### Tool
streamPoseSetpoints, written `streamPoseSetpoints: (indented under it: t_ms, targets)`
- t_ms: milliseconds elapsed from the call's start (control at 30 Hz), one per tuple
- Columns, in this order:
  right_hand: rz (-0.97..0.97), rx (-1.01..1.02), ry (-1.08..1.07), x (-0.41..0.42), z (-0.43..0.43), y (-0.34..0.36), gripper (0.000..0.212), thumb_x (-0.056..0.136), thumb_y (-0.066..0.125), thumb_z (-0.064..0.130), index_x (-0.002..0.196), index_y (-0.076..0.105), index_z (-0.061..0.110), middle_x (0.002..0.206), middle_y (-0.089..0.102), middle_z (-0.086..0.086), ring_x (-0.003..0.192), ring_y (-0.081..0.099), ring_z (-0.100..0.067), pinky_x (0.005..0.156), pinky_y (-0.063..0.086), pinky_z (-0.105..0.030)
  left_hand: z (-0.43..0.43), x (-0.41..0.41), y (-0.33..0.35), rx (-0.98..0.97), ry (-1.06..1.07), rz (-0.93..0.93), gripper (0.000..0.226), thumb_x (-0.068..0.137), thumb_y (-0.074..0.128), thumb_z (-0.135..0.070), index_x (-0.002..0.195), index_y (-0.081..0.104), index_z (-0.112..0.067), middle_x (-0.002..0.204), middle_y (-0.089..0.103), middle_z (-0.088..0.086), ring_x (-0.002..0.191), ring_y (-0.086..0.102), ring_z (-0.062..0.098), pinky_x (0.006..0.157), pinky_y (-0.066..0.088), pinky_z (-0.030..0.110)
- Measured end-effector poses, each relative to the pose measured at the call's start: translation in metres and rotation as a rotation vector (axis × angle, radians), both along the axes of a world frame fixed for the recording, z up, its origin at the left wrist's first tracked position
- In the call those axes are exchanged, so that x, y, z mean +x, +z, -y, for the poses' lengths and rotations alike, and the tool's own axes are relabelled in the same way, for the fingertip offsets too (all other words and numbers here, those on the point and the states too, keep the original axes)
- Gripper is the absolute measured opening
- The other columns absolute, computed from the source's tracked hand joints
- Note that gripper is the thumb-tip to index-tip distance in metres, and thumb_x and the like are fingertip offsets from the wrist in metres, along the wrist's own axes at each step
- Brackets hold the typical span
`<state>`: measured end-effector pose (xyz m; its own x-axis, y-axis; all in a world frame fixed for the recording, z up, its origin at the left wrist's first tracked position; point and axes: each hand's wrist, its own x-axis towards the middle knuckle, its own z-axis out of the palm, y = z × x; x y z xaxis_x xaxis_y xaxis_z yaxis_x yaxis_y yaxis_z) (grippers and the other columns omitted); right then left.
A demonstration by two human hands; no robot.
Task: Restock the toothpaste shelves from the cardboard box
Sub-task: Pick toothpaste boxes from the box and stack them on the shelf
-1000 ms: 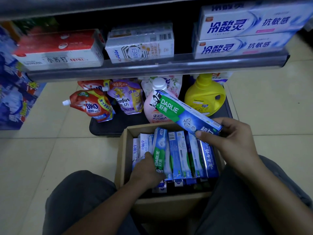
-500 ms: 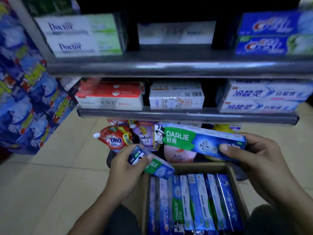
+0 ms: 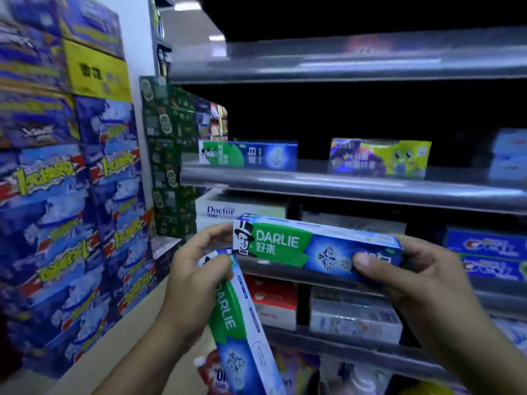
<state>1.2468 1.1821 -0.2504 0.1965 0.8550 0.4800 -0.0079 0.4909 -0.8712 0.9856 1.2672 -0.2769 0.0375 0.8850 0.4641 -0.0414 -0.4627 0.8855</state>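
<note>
While 2 toothpaste boxes are held up in front of the shelves, neither has yet been set down. The upper box is held level, pinched at its right end between the thumb and fingers of the right hand, and its left end is touched by the raised fingers of the left hand. The lower box is gripped near its top by that same left hand and hangs slanted downward, its lower end unsupported. The cardboard box is not in view. 1 matching box lies at the left of the shelf above, with a bright children's pack well apart to its right.

The likeliest slip is judged to lie with the lower box. It is gripped at 1 end only, by a hand that is also steadying another box, so it could be dropped if those fingers are spread. The upper box could be tipped off the shelf lip if it is released before enough of its length is borne. A wrong row could also be chosen, since similar blue packs are stocked lower down at the right.
</note>
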Motion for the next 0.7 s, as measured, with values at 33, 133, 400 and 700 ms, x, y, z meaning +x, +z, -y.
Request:
streamPoseSetpoints:
  t_ms: [33, 133, 400, 700]
  targets:
    - [0.007, 0.019, 0.008, -0.006, -0.007, 0.008, 0.063, 0.055, 0.095, 0.046, 0.105, 0.078, 0.010, 0.103, 0.078, -0.016, 0.097, 0.075, -0.034, 0.081, 0.061, -0.038, -0.004, -0.005, 0.010, -0.010, -0.014, 0.001, 0.052, 0.066, 0.058, -0.021, 0.102, 0.073, -0.054, 0.110, 0.070, -0.026, 0.103, 0.066, 0.003, 0.082, 0.053, 0.050]
    - [0.028, 0.087, 0.005, -0.021, -0.026, 0.033, 0.052, 0.061, 0.094, 0.033, 0.105, 0.077, 0.011, 0.103, 0.078, -0.014, 0.096, 0.076, -0.033, 0.074, 0.061, -0.033, -0.017, -0.020, 0.037, 0.036, -0.068, -0.049, 0.062, 0.065, 0.059, -0.021, 0.127, 0.071, -0.025, 0.129, 0.070, -0.006, 0.119, 0.065, 0.023, 0.094, 0.050, 0.057]
    - [0.219, 0.297, -0.301, -0.057, -0.092, 0.093, 0.039, 0.068, 0.094, 0.016, 0.096, 0.067, 0.023, 0.084, 0.075, 0.017, 0.074, 0.067, 0.003, 0.067, 0.051, -0.011, -0.056, -0.039, 0.100, 0.121, -0.008, -0.011, 0.060, 0.068, 0.058, -0.015, 0.127, 0.061, -0.027, 0.108, 0.075, -0.006, 0.076, 0.066, 0.009, 0.058, 0.047, 0.023]
    - [0.322, 0.181, -0.595, -0.057, -0.159, 0.132, 0.065, 0.070, 0.093, 0.033, 0.128, 0.067, 0.018, 0.100, 0.068, 0.008, 0.090, 0.067, -0.013, 0.080, 0.050, -0.023, -0.100, -0.035, 0.164, 0.104, 0.128, -0.224, 0.074, 0.058, 0.063, -0.034, 0.131, 0.065, -0.020, 0.088, 0.063, -0.002, 0.071, 0.057, 0.014, 0.074, 0.044, 0.035]
